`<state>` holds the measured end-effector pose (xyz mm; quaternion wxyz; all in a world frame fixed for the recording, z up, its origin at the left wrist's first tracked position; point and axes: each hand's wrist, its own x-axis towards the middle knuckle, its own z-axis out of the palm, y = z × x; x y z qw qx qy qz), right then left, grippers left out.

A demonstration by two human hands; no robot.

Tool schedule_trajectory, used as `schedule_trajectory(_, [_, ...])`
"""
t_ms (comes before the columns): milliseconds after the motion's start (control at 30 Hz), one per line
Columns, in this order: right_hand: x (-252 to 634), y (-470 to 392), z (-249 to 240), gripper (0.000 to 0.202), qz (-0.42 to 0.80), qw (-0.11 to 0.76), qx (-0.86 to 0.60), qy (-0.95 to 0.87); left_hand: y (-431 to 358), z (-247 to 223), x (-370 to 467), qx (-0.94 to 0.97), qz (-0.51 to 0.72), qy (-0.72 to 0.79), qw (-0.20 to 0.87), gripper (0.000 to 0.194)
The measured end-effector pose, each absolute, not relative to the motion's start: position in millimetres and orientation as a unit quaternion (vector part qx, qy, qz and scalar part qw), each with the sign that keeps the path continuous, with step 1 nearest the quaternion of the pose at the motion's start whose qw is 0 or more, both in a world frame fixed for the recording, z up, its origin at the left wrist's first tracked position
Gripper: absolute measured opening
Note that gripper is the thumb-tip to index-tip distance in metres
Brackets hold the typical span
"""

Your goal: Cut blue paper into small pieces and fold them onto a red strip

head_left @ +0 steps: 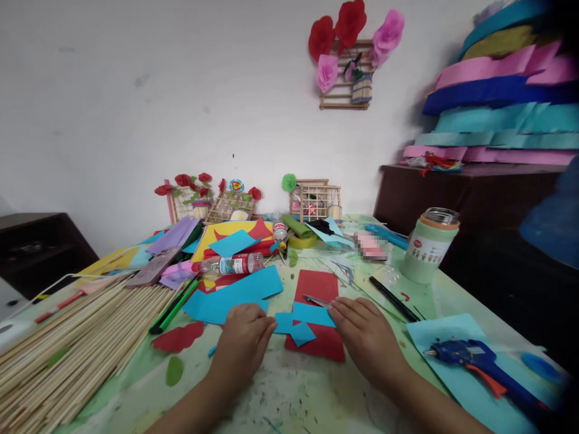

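Note:
A blue paper strip [312,313] spans the gap between my hands, over red paper [316,283]. My left hand [244,340] is closed, thumb and finger pinched at the left end of the blue paper. My right hand [364,331] is closed with its fingers together at the strip's right end. Metal blades, apparently of scissors [315,300], show by the right fingertips; their handles are hidden. A small blue paper piece [302,334] lies in front of the strip. Left of my left hand are a red paper cutout [178,336] and a green paper leaf [174,371].
Bamboo sticks [90,337] cover the left side, with a green marker [174,307] beside them. A plastic bottle [235,263] lies behind blue sheets. At right are a black pen [393,298], a glue gun [470,355] and an uncapped green jar [425,247].

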<state>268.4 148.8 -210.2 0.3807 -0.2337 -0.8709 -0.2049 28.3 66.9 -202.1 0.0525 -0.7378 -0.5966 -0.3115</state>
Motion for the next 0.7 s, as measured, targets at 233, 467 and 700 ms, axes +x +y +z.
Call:
schedule_trajectory(233, [255, 123, -207, 0.031, -0.211, 0.388, -0.171, -0.881, 56, -231, 71, -0.548, -0.471, -0.458, -0.517, 0.053])
schedule_trajectory(467, [257, 118, -216, 0.047, -0.052, 0.360, -0.198, -0.910, 61, -237, 74, -0.417, -0.531, -0.466, -0.572, 0.035])
schedule_trajectory(700, [250, 123, -226, 0.037, 0.453, 0.360, -0.309, -0.754, 62, -240, 69, -0.353, -0.556, -0.457, -0.598, 0.032])
